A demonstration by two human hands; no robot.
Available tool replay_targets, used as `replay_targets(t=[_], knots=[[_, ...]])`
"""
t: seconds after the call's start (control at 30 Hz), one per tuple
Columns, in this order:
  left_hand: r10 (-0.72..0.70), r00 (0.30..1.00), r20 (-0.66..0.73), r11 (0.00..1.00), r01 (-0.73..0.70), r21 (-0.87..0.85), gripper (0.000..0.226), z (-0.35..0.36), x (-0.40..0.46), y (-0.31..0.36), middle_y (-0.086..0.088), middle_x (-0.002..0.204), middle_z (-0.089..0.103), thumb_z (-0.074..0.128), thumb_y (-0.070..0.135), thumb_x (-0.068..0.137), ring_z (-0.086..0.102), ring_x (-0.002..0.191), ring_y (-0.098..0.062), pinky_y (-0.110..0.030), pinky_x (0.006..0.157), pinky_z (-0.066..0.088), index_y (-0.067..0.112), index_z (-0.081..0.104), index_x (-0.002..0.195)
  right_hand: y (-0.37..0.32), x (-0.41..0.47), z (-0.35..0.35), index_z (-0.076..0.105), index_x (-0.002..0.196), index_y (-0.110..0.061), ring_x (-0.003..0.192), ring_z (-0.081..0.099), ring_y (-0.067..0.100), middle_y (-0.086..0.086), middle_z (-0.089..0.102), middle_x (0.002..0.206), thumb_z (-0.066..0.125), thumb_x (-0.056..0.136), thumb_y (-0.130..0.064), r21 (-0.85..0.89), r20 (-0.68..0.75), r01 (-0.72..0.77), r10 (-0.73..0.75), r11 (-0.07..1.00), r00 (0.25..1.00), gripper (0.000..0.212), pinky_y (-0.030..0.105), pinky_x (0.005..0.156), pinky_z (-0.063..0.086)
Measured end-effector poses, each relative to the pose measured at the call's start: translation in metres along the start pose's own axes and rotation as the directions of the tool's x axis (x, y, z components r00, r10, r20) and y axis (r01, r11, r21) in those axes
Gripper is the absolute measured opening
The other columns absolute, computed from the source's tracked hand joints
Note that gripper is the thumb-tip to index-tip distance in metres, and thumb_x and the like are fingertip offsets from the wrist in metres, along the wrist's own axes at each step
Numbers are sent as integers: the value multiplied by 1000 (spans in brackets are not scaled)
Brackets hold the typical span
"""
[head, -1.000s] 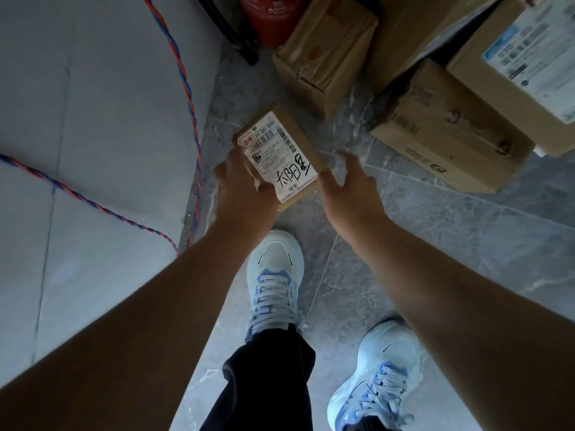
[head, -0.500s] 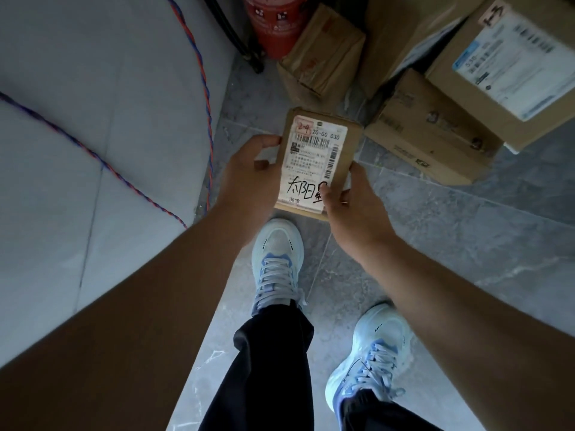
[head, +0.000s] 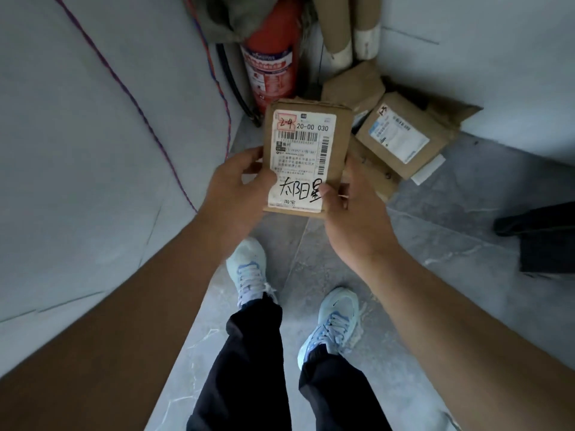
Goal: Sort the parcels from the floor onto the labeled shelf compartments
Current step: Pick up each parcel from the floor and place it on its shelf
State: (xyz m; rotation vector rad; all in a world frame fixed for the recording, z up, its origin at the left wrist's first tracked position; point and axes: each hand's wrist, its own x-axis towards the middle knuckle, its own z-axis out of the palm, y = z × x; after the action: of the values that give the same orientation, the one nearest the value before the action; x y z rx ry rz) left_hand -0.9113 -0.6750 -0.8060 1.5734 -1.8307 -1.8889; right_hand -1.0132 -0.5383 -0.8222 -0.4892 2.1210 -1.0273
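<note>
Both hands hold one small cardboard parcel (head: 306,157) up in front of the body, above the grey tiled floor (head: 435,244). The left hand (head: 238,189) grips its lower left edge, thumb curled onto the front face beside the label and the fingers behind the box, out of sight. The right hand (head: 345,209) grips the lower right edge, its thumb pressed on the label's lower right corner over the last handwritten character, its fingers wrapped behind.

The parcel stands roughly upright with its long side vertical and its face turned to the camera. A white shipping label (head: 300,160) covers most of that face. It carries barcodes, the printed figures "20-00 030", a red-marked box at the top left with a handwritten "2-4", and large black handwritten characters near the bottom. The parcel is closed, so what it holds cannot be told.

Beyond it, in the corner of the room, more cardboard parcels lie heaped on the floor. One of them (head: 401,135) shows a white label with blue print and leans on a flatter box (head: 373,175) beneath it; another (head: 351,87) sits behind, nearer the wall. All are closed. A red fire extinguisher (head: 270,66) stands just left of the pile, against the wall. A twisted red and blue cord (head: 137,104) runs slantwise down the pale left wall (head: 77,150). Two light blue sneakers show below the hands, the left one (head: 249,270) ahead of the right one (head: 334,321).
</note>
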Motion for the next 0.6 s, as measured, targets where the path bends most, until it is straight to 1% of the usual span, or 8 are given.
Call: replay_targets(t=[0.07,0.17,0.2,0.27,0.33,0.43,0.47,0.6], knots=[[34,999,11,999,-34,-1,35,-7,-31,30,2,120,75,56,15,102,76,103,-18,-40,81,66,26,66,134,-29,-28,-20,43,146,-35,108,64,0,-17,64,129,51,107,-15,-7,-50,25,-25,1000,998,44,21,90,55],[93,993,68,995,-94,16,36,-18,-78,78,4,120,75,55,14,103,75,105,-19,-38,85,64,31,66,133,-74,-73,-49,46,144,-27,102,61,-9,-18,60,125,52,105,-10,-6,-134,60,-60,998,989,43,7,82,48],[113,990,84,993,-115,21,36,-23,-94,94,5,120,76,55,14,103,75,105,-19,-40,87,64,32,67,132,-90,-89,-58,45,144,-27,101,60,-11,-18,60,125,52,104,-9,3,-156,70,-69,998,985,44,5,80,48],[159,980,119,986,-164,41,35,-34,-125,125,8,118,76,55,14,102,75,104,-17,-43,89,64,33,68,128,-121,-122,-75,42,148,-29,101,62,-12,-20,62,126,51,105,-10,27,-201,83,-76,996,977,48,4,80,49],[208,963,169,974,-219,50,35,-45,-158,153,12,116,77,54,14,102,75,103,-12,-39,89,64,34,69,126,-150,-158,-90,37,152,-30,106,64,-8,-24,62,127,50,106,-11,51,-256,110,-93,993,962,51,8,84,51],[268,931,249,959,-282,22,36,-64,-209,188,13,111,78,52,8,103,76,100,-9,-31,84,64,30,67,127,-187,-214,-106,36,152,-30,113,66,1,-19,61,134,51,106,-11,56,-341,152,-124,987,932,52,24,93,57],[286,920,267,954,-300,15,36,-69,-227,198,13,111,78,52,6,103,76,99,-9,-31,84,64,31,67,126,-200,-233,-111,36,152,-29,113,66,1,-18,61,135,51,106,-11,47,-364,154,-126,987,923,52,23,92,57],[374,861,345,919,-394,-12,33,-93,-301,236,12,113,76,54,6,104,75,101,-8,-29,88,63,34,64,118,-251,-307,-129,34,153,-29,115,62,-1,-13,59,143,49,107,-11,20,-445,171,-145,985,884,51,9,89,53]])
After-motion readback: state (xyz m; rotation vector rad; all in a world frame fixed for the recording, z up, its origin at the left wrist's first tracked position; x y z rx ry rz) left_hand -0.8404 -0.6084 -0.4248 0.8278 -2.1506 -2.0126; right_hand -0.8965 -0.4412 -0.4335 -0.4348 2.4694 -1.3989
